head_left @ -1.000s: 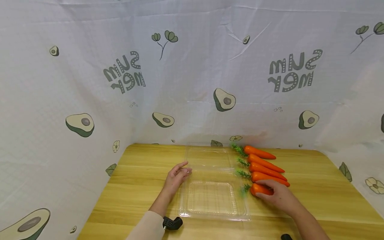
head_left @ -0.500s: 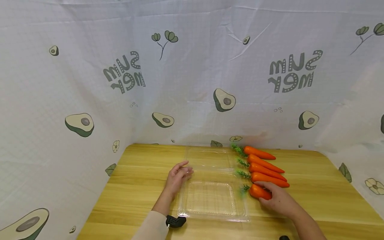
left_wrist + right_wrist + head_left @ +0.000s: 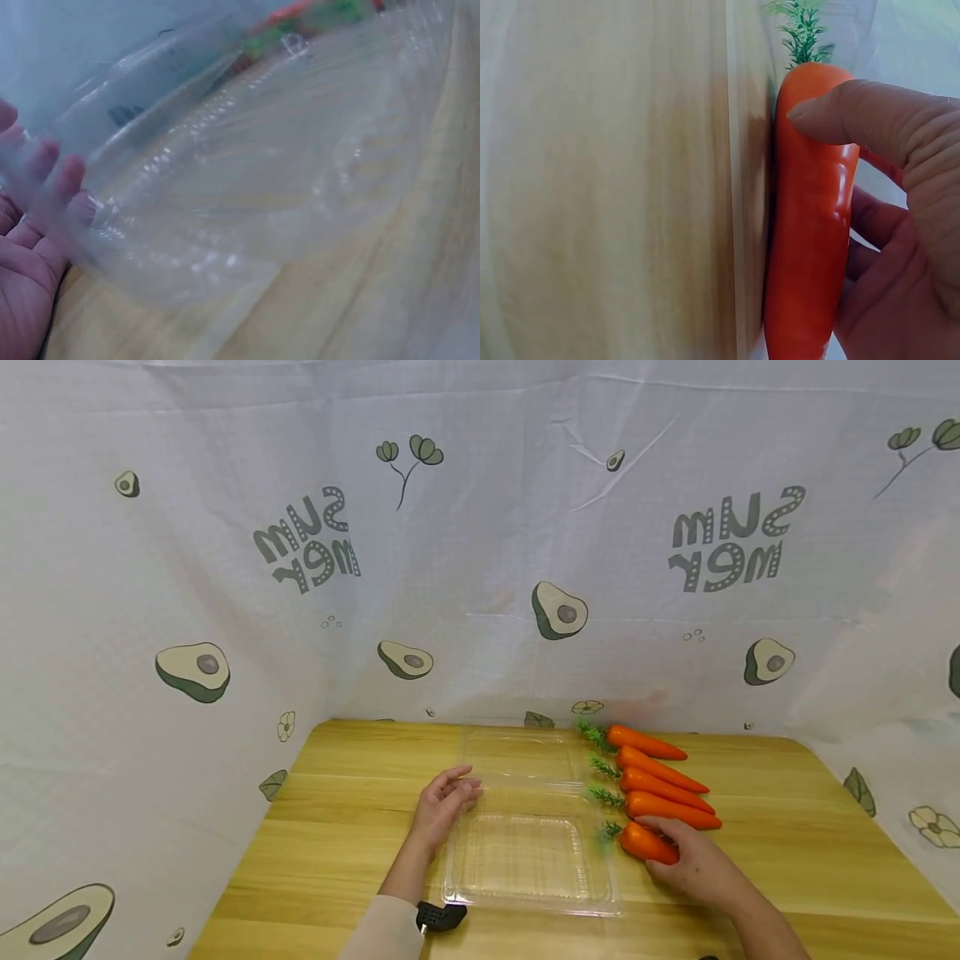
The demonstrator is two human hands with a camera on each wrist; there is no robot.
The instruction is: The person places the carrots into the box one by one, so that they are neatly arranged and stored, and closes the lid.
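In the head view, my right hand [image 3: 693, 864] grips the nearest orange carrot [image 3: 643, 843], which lies on the table with its green top to the left. The right wrist view shows the thumb pressed on the thick end of this carrot [image 3: 806, 240], fingers on the other side. A clear plastic clamshell box [image 3: 532, 903] lies unfolded beside it, tray nearer and lid [image 3: 517, 756] behind. My left hand [image 3: 437, 810] is at the box's left edge, fingers loosely bent. Through blurred plastic in the left wrist view, its fingers [image 3: 69, 176] appear against the wall; contact is unclear.
Several more carrots [image 3: 671, 810] lie in a row behind the gripped one, green tops toward the box. The wooden table [image 3: 360, 785] ends at a white printed curtain [image 3: 465, 527] at the back and sides. A black wrist device [image 3: 441, 916] sits by the left sleeve.
The gripped carrot has shifted slightly left and nearer, and its thin end has swung toward me, widening the gap to the row. My left hand has barely moved.
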